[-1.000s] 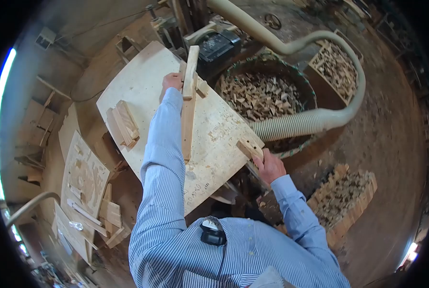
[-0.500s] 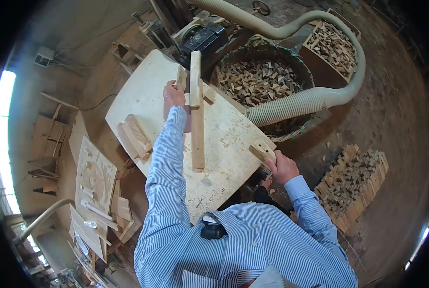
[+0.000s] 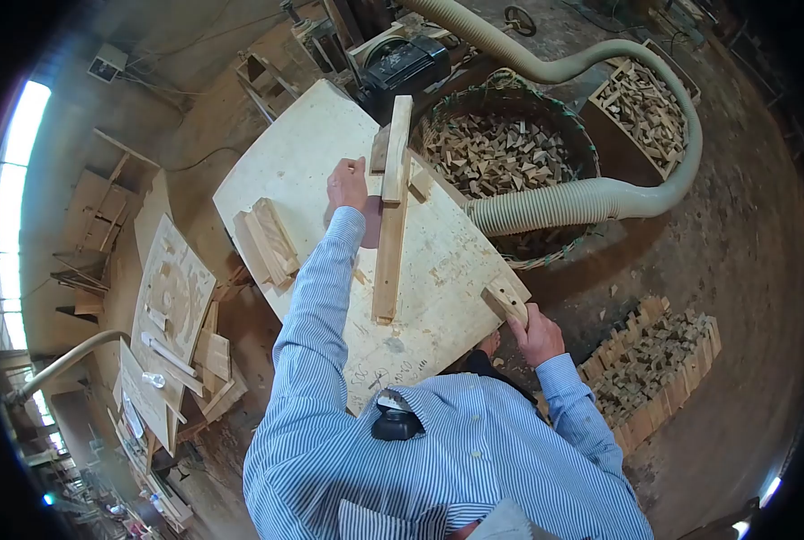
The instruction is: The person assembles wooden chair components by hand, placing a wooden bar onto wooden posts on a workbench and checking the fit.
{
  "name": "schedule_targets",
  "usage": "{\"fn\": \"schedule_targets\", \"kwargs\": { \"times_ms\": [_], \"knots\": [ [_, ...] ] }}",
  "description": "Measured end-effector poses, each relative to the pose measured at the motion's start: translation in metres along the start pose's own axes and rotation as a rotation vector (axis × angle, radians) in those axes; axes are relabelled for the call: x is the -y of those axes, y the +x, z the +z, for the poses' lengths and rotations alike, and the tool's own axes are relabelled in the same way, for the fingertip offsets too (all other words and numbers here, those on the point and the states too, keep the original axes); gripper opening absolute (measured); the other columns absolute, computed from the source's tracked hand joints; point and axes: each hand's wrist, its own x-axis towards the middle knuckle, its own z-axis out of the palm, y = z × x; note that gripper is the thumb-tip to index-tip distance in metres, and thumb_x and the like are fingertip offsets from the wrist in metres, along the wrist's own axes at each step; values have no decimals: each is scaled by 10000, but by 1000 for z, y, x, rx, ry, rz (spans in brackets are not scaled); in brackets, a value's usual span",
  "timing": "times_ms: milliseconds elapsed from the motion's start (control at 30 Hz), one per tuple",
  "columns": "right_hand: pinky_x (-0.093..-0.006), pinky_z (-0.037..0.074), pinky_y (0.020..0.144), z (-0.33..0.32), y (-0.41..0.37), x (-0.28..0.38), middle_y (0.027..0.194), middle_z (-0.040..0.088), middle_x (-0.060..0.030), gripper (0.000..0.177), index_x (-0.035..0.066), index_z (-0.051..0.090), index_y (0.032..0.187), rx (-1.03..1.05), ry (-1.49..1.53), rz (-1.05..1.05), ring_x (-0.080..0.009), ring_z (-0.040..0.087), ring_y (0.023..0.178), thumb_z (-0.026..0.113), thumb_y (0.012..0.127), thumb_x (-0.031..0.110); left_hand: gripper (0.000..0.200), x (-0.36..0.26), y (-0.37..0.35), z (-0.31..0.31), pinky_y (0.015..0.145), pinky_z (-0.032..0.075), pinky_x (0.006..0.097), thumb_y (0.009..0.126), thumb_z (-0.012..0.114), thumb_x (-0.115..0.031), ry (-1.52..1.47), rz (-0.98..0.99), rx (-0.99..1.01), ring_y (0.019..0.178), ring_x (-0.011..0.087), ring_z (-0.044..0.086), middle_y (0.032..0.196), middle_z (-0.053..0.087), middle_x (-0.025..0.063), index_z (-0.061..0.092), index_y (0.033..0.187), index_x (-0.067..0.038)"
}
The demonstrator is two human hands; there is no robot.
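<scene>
Pale rough-sawn slats (image 3: 388, 243) lie lengthwise at frame centre on the curved plywood board (image 3: 303, 153), your left hand (image 3: 348, 186) curling its fingers around their far end. Your right hand (image 3: 539, 335) clamps a small rectangular wood block (image 3: 507, 300) at the board's lower-right edge, below the ribbed hose (image 3: 582, 202).

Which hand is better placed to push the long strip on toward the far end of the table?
Left, probably. The left hand grips the long strip near its far end; the right hand holds a small block at the table edge, apart from the strip.
</scene>
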Motion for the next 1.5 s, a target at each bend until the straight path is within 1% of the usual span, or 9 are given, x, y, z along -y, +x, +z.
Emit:
{"fn": "schedule_targets", "kwargs": {
  "times_ms": [133,200,300,733,800,1133,1333,1433,1500],
  "knots": [
    [-583,556,758,-1,-1,-4,970,730,-281,397,37,530,1140,-6,-7,-8,-505,704,895,595,1067,421,342,9,7,39,888,582,422,996,706,-345,-38,116,-25,930,287,763,1025,782,192,776,1071,-19],
    [-580,557,756,0,-3,-4,968,730,-280,390,38,533,1143,-6,-15,-6,-502,706,893,598,1067,415,300,9,14,52,774,615,380,965,763,-270,-194,-57,57,840,237,771,986,786,167,778,1072,10],
    [-579,567,750,0,0,-3,969,736,-281,416,40,538,1152,-10,-17,-2,-498,714,879,604,1059,440,273,11,30,67,674,616,341,934,798,-199,-252,-37,22,719,193,747,911,778,137,775,1071,36],
    [-570,561,765,-2,2,3,979,733,-278,385,36,564,1189,29,-14,43,-489,715,897,621,1059,393,189,-12,46,57,648,591,320,955,770,-167,-303,-145,54,674,146,712,820,769,96,795,1028,6],
    [-570,561,765,2,4,4,977,733,-278,386,36,565,1189,27,-14,39,-491,715,898,620,1060,396,200,-13,45,54,773,608,368,949,717,-204,-370,-153,85,740,213,769,818,787,119,802,968,-24],
    [-575,564,752,0,17,11,977,729,-292,387,39,544,1233,19,-34,12,-502,711,885,635,1051,368,152,-23,61,48,676,587,308,947,769,-151,-449,-172,117,691,138,713,801,764,73,793,977,-5],
    [-576,562,753,2,28,13,973,722,-297,367,41,544,1215,37,-35,22,-506,705,883,632,1053,359,186,-27,70,47,716,597,318,941,771,-198,-360,-173,77,697,154,740,812,779,94,804,979,-20],
    [-579,561,764,3,36,20,979,721,-298,360,39,544,1209,21,-43,3,-511,702,891,629,1055,353,147,-23,83,49,708,593,380,937,764,-170,-397,-157,51,669,204,744,768,773,125,798,914,-29],
    [-581,559,769,6,44,23,982,721,-298,361,38,544,1208,19,-37,1,-514,700,897,627,1055,354,171,-25,90,46,708,597,311,938,782,-203,-343,-193,70,680,142,736,808,784,85,814,973,-39]
  ]
}}
